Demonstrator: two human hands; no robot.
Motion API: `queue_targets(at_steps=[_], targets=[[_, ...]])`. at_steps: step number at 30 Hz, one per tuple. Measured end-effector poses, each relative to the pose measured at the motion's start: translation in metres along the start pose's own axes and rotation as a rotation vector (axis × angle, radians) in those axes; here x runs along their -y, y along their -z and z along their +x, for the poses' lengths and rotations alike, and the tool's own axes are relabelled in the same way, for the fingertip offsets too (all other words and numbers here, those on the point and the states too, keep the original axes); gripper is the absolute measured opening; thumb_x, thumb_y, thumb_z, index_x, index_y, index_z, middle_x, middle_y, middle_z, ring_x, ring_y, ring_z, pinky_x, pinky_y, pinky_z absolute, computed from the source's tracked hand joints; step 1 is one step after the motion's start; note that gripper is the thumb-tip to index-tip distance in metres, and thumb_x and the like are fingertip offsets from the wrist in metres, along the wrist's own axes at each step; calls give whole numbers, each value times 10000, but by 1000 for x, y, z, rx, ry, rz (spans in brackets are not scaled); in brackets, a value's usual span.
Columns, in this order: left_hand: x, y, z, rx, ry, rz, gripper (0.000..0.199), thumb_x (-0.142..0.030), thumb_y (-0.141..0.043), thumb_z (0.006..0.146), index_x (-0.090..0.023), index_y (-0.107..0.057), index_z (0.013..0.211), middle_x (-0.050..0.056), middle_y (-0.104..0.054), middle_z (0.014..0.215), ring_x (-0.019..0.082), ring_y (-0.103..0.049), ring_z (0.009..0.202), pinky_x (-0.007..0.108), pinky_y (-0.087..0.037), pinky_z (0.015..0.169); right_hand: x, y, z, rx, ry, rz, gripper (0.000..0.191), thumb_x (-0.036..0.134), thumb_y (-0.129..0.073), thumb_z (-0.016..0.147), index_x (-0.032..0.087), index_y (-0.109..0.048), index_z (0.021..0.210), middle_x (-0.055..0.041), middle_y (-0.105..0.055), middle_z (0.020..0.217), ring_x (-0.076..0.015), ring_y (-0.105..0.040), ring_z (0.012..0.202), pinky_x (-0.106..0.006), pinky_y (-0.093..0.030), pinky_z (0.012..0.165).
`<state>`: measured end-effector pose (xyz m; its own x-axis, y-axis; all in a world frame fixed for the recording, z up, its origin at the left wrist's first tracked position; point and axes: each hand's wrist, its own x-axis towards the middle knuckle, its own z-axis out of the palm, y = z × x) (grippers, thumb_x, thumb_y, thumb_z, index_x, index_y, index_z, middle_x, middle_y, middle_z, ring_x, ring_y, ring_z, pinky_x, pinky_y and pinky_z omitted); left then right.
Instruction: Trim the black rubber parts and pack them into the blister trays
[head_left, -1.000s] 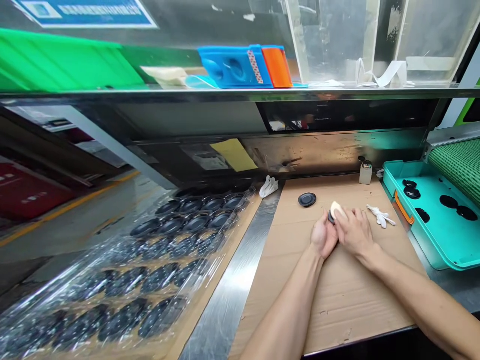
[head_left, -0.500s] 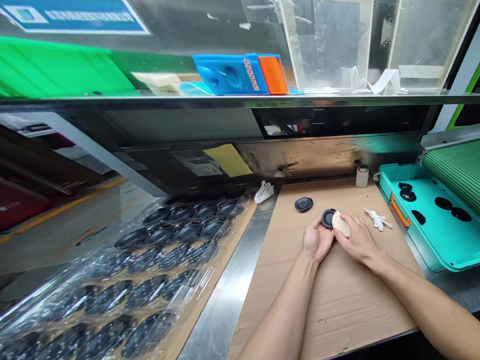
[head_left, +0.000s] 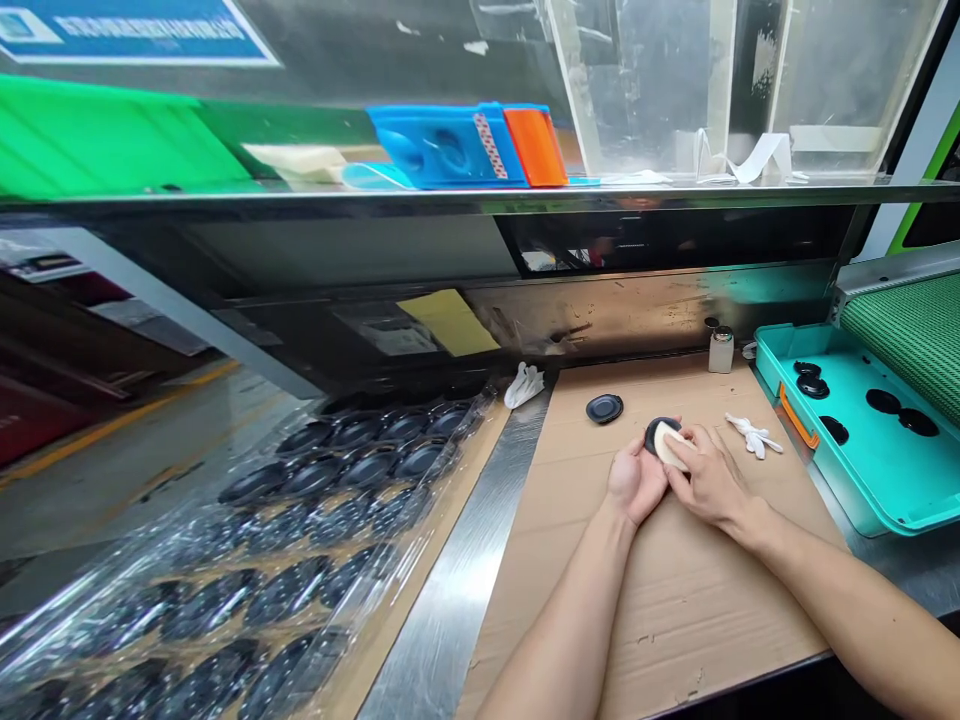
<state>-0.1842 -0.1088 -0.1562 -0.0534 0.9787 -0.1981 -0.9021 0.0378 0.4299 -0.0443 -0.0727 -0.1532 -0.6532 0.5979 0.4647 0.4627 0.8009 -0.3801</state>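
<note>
Holding: left hand (head_left: 636,484) has a black disc (head_left: 654,428), right hand (head_left: 709,472) has a cream pad (head_left: 673,447).
Left fingers: palm up, closed on the disc's near edge; those underneath hidden.
Right fingers: clamped on the pad, thumb on the near side.
Disc and pad: above the far half of the cardboard sheet (head_left: 690,620), between both hands. Pad overlaps the disc's right side, looks to be touching. Exact contact area hidden.
Loose disc: second black one (head_left: 604,408), flat on cardboard, far left of the hands, well apart from them.
White glove (head_left: 754,437): on cardboard, just right of right hand.
Small bottle (head_left: 721,352): upright at cardboard's far right edge.
Teal tray (head_left: 885,490): right of the cardboard, several dark discs (head_left: 883,401) lying in it, orange handle (head_left: 798,418) on its left side. Green belt (head_left: 907,325) beyond it, far right.
Counter (head_left: 465,560): bare metal strip left of the cardboard, crumpled white cloth item (head_left: 525,385) at its far end.
Left side: rows of black discs (head_left: 292,590) under clear film, on brown board (head_left: 390,630).
</note>
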Motion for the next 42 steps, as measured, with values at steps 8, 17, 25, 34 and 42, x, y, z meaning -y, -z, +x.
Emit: queue_targets(at_steps=[8, 17, 25, 34, 42], targets=[[13, -5, 2, -46, -20, -19, 311, -226, -385, 1000, -121, -676, 1031, 138, -728, 1096, 252, -671, 1137, 427, -502, 1066, 8, -2, 5, -30, -87, -4, 369, 273, -522, 927, 235, -657, 1268, -111, -560, 1154, -257, -475, 1039, -375, -434, 923], [8, 2, 6, -85, -80, 49, 350, -282, -408, 1014, -156, -631, 1252, 145, -689, 1252, 258, -653, 1172, 464, -518, 1034, -4, -2, 7, -31, -145, -45, 381, 275, -531, 916, 218, -633, 1279, -119, -562, 1150, -266, -490, 1060, -389, -440, 954], [13, -3, 3, -57, -90, 85, 363, -259, -433, 1007, -139, -637, 1283, 132, -704, 1224, 254, -654, 1158, 421, -499, 1054, -10, 16, 8, 35, -224, 167, 521, 270, -681, 798, 185, -514, 1284, -110, -627, 1192, -251, -592, 1095, -360, -471, 941], [20, 2, 7, -52, -95, 107, 345, -298, -460, 1007, -144, -644, 1255, 131, -706, 1220, 253, -660, 1159, 413, -496, 1072, 7, 0, 14, 70, -208, 59, 217, 267, -433, 977, 218, -517, 1170, -84, -687, 1074, -220, -653, 914, -291, -461, 766], [22, 0, 4, -77, -74, 130, 321, -309, -480, 1003, -122, -688, 1160, 120, -739, 1110, 244, -676, 1117, 372, -501, 1053, 3, 1, 15, 25, -247, 206, 241, 324, -481, 958, 218, -535, 1168, -71, -713, 985, -225, -666, 854, -283, -449, 732]])
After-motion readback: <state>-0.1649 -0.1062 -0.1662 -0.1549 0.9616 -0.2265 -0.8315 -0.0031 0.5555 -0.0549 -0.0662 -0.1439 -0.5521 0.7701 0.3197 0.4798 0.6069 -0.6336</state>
